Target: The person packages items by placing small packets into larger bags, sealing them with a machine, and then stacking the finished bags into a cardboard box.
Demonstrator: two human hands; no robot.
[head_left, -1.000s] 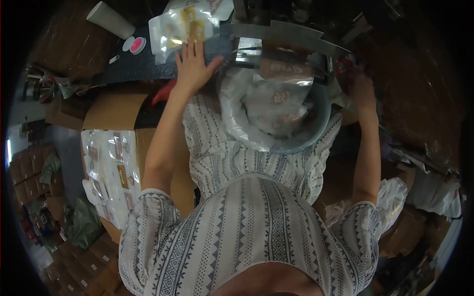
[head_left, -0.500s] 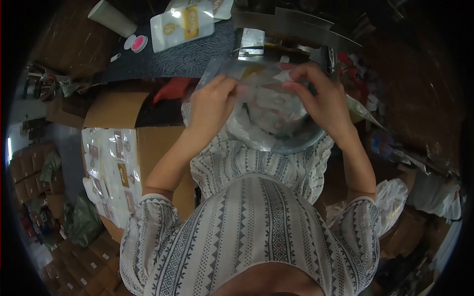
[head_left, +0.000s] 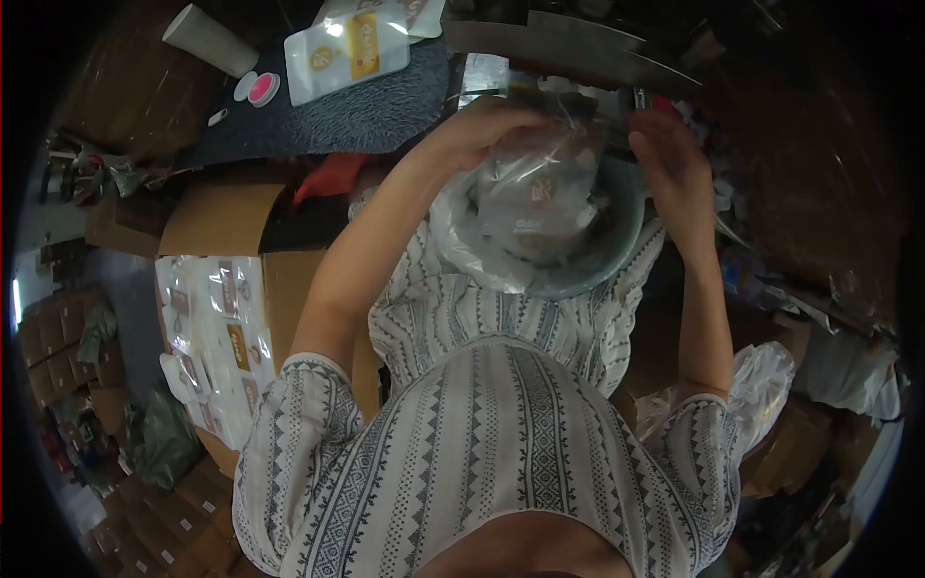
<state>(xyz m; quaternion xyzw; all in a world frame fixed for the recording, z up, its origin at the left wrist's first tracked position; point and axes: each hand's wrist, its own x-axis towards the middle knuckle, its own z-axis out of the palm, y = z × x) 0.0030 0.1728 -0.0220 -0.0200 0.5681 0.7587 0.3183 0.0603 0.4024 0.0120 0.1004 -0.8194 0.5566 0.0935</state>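
Note:
My left hand [head_left: 487, 130] is closed at the upper edge of a clear plastic bag [head_left: 540, 188] with pale printing. The bag hangs over a grey-blue basin [head_left: 628, 255] on my lap. Several clear plastic packets lie in the basin, their contents hard to make out. To the right of the bag, my right hand [head_left: 679, 169] is raised apart from it, fingers stretched out, partly blurred and holding nothing I can see. Just beyond both hands runs a long metal bar [head_left: 588, 46] of a dark machine.
At left stands an open cardboard box [head_left: 217, 217] beside stacked printed packets [head_left: 217, 337]. A fluffy grey mat [head_left: 376, 111] bears a flat printed pouch [head_left: 347, 56], a pink round compact [head_left: 262, 90] and a white cup [head_left: 209, 40]. Crumpled clear plastic [head_left: 761, 390] lies at right.
My left hand has moved right and away from me with the plastic bag. My right hand has let go of a small white piece and moved right, its fingers now stretched out.

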